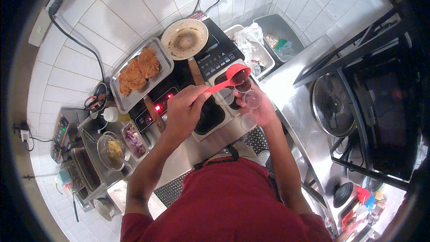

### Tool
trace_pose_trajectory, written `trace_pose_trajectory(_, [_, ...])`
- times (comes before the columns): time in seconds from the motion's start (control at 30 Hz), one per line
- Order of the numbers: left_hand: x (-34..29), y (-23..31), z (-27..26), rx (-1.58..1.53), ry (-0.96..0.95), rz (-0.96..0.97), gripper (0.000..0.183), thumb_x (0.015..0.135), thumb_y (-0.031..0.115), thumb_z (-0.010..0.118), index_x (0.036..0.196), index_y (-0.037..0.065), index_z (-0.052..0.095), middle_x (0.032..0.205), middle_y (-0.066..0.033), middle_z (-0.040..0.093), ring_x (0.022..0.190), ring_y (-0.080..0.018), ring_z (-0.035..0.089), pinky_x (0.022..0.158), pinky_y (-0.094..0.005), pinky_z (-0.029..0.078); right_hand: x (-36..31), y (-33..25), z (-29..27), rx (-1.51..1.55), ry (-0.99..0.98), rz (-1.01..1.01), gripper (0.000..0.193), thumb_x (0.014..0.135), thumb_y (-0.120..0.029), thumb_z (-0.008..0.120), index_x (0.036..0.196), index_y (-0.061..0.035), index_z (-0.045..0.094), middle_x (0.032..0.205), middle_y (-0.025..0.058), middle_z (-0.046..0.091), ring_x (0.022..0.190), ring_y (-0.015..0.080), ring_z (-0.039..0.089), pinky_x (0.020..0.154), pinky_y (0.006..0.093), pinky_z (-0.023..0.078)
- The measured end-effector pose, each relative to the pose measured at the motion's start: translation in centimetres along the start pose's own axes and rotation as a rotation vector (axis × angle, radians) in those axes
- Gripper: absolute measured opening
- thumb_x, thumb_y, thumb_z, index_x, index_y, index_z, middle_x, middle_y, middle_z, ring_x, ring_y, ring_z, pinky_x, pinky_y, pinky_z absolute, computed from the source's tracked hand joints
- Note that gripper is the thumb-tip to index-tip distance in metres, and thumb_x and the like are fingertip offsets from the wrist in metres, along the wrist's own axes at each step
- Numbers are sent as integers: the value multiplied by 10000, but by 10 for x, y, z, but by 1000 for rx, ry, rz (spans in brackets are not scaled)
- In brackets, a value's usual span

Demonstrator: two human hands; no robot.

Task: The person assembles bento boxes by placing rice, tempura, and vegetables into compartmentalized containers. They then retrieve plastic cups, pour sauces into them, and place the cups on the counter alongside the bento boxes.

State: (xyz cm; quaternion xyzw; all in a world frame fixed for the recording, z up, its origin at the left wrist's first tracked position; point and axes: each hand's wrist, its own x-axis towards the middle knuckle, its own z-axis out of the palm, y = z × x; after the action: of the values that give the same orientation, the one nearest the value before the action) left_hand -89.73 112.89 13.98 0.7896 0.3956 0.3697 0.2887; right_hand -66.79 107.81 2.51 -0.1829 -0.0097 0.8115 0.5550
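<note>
My left hand (185, 107) grips the handle of a red ladle (219, 85). Dark brown sauce lies in the ladle's bowl, which is over the small cups beside my right hand. My right hand (264, 108) is curled around several small clear plastic cups (252, 99). One of these, right under the ladle, has dark sauce in it; the others look clear. Below both hands stand rectangular pans with pale rims (204, 135) and dark contents, partly hidden by the hands and cups.
Breaded fried cutlets (139, 71) lie on a metal tray (165, 53) at the left. A frying pan (184, 39) rests on a black induction cooker (219, 58). Bins (280, 45) stand at the back right. Fryers and a strainer (110, 152) are at the left, a black-framed rack (358, 121) at the right.
</note>
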Motion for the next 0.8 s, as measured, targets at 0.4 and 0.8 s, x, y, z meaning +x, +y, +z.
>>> trace_pose_trajectory(0.4, [2,2,-2,22,-25,41,133,912,54,679,1026,-4,716,874,-135,700,708,-222,665,609,-303,504,0,1,-1,54,-30,-9,419,1071,-384,347,1343,-94,481,1072,154,644,717,192,519,491,253,424])
trace_pose_trajectory(0.8, [3,2,-4,-24,-71,-71,171,933,85,670,1071,-7,711,832,-113,672,655,-160,602,571,-265,475,-2,1,1,84,-9,0,442,1032,-459,473,1215,-70,576,1038,151,706,670,181,569,477,260,434])
